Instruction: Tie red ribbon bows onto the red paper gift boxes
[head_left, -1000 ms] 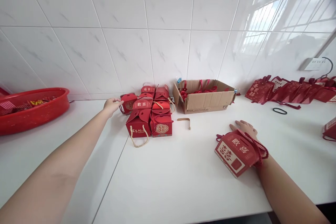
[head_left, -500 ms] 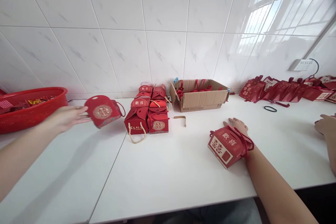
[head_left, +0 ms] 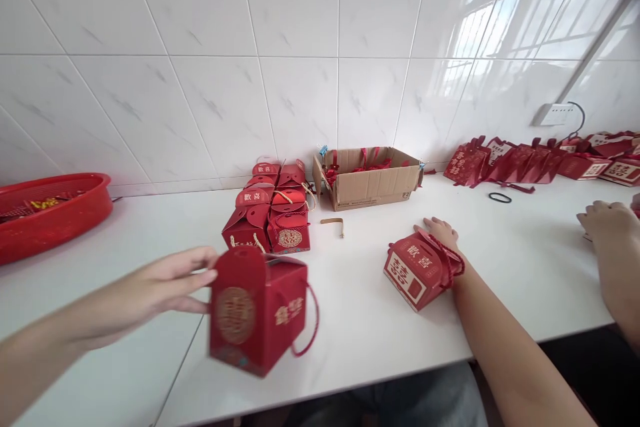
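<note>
My left hand (head_left: 187, 280) pinches the edge of a red gift box (head_left: 257, 317) with a gold round emblem and a red cord handle. That box is tilted in the air over the table's near left part, somewhat blurred. Flat on the table lies my right hand (head_left: 439, 229), fingers stretched out. Another red gift box (head_left: 417, 267) with gold and white lettering sits in front of it, against the wrist, and partly hides the hand; the box's red cord lies by the wrist. A group of closed red gift boxes (head_left: 290, 223) stands beyond my left hand.
By the tiled wall is an open cardboard box (head_left: 375, 188) with red ribbons inside. A red plastic basket (head_left: 95, 203) stands at far left. A bent tan strip (head_left: 333, 221) and a black ring (head_left: 500, 197) lie on the table. At right are a co-worker's hands (head_left: 603, 223) and red bags (head_left: 535, 163).
My left hand has brought the red gift box nearer and to the right, turning it so a second side shows. My right hand stays on the table. The view has shifted slightly right.
</note>
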A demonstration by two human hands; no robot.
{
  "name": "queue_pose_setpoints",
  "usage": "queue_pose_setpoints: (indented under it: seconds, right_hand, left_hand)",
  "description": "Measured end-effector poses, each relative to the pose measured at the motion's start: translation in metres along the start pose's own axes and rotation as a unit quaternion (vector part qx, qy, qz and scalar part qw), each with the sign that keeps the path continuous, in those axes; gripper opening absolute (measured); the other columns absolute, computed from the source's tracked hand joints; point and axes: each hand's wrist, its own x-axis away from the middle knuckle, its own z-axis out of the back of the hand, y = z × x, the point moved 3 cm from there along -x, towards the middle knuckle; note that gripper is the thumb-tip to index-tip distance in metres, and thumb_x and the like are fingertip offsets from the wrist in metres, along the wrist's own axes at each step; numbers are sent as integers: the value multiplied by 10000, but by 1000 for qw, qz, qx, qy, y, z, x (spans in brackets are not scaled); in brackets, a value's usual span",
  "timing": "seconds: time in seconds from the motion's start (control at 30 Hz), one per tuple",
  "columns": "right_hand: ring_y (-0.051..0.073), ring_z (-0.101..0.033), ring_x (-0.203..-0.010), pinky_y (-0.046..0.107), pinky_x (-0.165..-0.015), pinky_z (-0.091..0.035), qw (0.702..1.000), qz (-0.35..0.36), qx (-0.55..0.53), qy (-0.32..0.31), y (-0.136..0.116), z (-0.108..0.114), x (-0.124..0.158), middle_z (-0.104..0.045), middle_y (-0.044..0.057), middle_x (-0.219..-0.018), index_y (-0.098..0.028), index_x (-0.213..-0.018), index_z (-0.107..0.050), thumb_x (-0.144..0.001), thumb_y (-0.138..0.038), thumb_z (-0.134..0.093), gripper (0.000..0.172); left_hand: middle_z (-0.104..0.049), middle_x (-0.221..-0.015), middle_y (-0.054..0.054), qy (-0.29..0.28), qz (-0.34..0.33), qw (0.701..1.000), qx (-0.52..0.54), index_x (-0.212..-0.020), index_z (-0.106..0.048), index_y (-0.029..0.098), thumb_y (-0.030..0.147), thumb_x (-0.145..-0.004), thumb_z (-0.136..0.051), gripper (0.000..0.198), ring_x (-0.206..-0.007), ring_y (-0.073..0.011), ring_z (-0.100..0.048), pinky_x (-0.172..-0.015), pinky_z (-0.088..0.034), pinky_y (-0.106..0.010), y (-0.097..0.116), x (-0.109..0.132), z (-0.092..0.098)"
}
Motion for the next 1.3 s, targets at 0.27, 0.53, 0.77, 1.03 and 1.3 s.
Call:
queue_pose_setpoints:
  seconds: [0.27, 0.53, 0.77, 1.03, 1.3]
  right_hand:
    - [324, -337, -1299, 492, -1022, -262, 1000, -22, -4, -16, 0, 1, -3, -443, 154, -1376, -178, -1172, -586, -869, -482, -363, 484]
    - [329, -334, -1291, 495, -1036, -253, 999, -34, -11, -12, -4, 5, 0, -450, 150, -1371, -173, -1175, -592, -868, -472, -359, 488]
    - [339, -309, -1315, 502, -1037, -246, 999, -40, -23, -16, -2, 4, -3, -412, 148, -1414, -175, -1182, -591, -860, -473, -367, 493]
    - [334, -294, -1335, 494, -1059, -238, 998, -46, -25, -19, -2, 2, -3, -386, 149, -1440, -169, -1227, -572, -860, -475, -367, 520]
    - [353, -280, -1339, 518, -1060, -223, 998, -53, -13, -24, 1, -1, -9, -376, 146, -1447, -174, -1244, -563, -863, -491, -367, 532]
  left_hand:
    - [-380, -1420, -133, 159, -297, 940, -45, -1287, -347, 300, 323, -868, -528, 457, -1316, -287, -396, -979, -465, -507, 66, -13, -112]
    - [-448, -1410, -116, 100, -446, 818, -348, -1368, -429, 258, 311, -865, -543, 518, -1289, -384, -374, -1019, -345, -593, 97, -33, -184]
    - [-494, -1377, -151, 121, -389, 827, -388, -1356, -470, 223, 210, -896, -454, 461, -1257, -317, -458, -1034, -343, -546, 83, -93, -190]
    - [-326, -1491, -144, 190, -370, 822, -389, -1439, -328, 220, 72, -881, -357, 578, -1388, -314, -269, -1085, -209, -604, 77, -102, -198]
    - [-428, -1428, -133, 180, -398, 849, -296, -1329, -449, 261, 238, -850, -522, 485, -1306, -321, -360, -1049, -260, -560, 36, -38, -173]
